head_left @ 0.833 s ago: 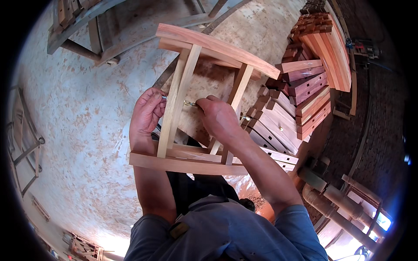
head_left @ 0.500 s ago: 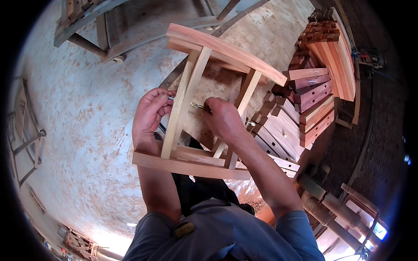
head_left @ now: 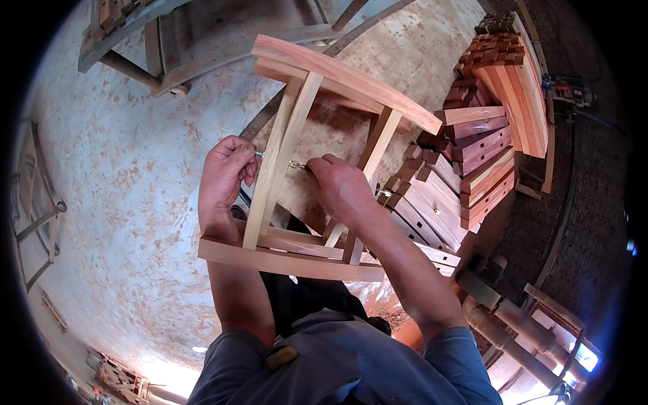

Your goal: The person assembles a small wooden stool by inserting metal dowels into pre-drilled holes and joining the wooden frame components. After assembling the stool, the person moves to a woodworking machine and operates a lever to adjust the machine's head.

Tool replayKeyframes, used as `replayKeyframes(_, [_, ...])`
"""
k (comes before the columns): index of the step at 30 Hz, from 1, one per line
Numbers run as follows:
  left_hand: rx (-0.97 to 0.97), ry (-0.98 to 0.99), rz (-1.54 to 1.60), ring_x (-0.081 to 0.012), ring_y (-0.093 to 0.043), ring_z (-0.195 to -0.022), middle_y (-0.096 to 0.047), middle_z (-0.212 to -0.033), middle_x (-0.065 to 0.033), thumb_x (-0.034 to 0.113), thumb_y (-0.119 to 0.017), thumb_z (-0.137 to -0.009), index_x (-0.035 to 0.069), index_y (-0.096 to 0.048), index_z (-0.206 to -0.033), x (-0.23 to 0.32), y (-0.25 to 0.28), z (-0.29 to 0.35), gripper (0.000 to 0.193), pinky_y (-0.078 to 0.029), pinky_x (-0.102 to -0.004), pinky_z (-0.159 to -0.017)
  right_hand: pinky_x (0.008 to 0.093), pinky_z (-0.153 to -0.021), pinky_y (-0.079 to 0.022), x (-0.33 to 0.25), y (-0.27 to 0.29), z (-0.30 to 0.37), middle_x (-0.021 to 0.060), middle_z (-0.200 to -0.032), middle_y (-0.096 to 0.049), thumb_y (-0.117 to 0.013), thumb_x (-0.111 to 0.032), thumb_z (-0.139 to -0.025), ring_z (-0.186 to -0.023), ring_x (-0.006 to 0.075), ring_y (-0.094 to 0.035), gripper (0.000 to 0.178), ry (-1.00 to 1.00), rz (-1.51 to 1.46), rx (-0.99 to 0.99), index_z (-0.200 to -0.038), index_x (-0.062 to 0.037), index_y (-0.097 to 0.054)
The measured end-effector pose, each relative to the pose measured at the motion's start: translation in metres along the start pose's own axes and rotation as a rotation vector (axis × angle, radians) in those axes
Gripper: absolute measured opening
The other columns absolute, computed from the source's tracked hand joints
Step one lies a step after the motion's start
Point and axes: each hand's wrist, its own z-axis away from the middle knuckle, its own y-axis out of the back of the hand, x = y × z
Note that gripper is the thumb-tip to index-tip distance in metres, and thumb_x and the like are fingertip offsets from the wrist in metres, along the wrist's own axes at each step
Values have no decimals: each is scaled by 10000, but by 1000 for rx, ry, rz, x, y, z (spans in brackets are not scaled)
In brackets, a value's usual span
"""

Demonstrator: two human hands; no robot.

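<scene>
A pale wooden frame [head_left: 304,268] with two curved rails and crosspieces between them stands in front of me. Outside its left crosspiece [head_left: 278,169], my left hand [head_left: 223,165] is closed, pinching the end of a thin silvery rod [head_left: 259,154] that meets the wood. On the inner side, the fingers of my right hand [head_left: 343,190] close around a brass-coloured metal fitting [head_left: 295,165] in line with that rod; its far end is hidden in my grip. A similar shiny fitting [head_left: 385,193] sticks out beside the right crosspiece, partly behind my right hand.
Stacked wooden parts [head_left: 432,199], some with square holes, lie close on the right. Behind them rises a tall pile of reddish curved boards [head_left: 516,101]. A wooden bench [head_left: 236,57] stands at the far left, and a metal frame [head_left: 37,223] is at the left edge.
Both hands and the wooden frame have shifted slightly left in the view. My left hand sits a little farther from the crosspiece, with more of the rod's end showing. Both grips stay closed.
</scene>
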Motion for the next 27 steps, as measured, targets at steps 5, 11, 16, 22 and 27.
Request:
replayKeyframes(5, [8,8,43,-114,-533,-512,-580,-642,-51,108,-653,-890,17,-598,-912,1,0,1,109,-427,-223,-429,442,-755,-493,-4,1,-2,188,-937,-612,-580,-133,-872,-869,384,-608,143,-71,-55,-6,-948,-14,-601])
replayKeyframes(11, [-28,12,42,-101,-553,-539,-584,-658,-44,104,-642,-891,20,-594,-946,0,3,0,111,-432,-215,-417,452,-764,-487,-7,8,-7,205,-919,-616,-586,-135,-863,-878,391,-604,159,-77,-28,-91,-958,-8,-605])
replayKeyframes(16, [-22,21,65,-116,-554,-535,-595,-665,-62,76,-631,-894,10,-601,-958,1,2,0,97,-440,-228,-431,447,-760,-486,6,2,-8,181,-891,-619,-585,-148,-866,-869,381,-606,160,-7,-41,-73,-957,-21,-622])
replayKeyframes(22, [-13,11,75,-121,-554,-533,-605,-676,-73,50,-619,-893,-1,-610,-980,0,3,0,101,-436,-226,-432,450,-763,-484,-2,6,-10,180,-878,-617,-591,-154,-867,-854,385,-602,174,-27,-56,-74,-973,-18,-611])
replayKeyframes(27, [-14,11,74,-116,-561,-540,-612,-685,-74,46,-616,-892,-3,-617,-991,-2,2,1,110,-437,-216,-434,452,-758,-486,1,6,-10,173,-883,-622,-590,-170,-870,-856,381,-604,174,-36,-67,-97,-954,-20,-616])
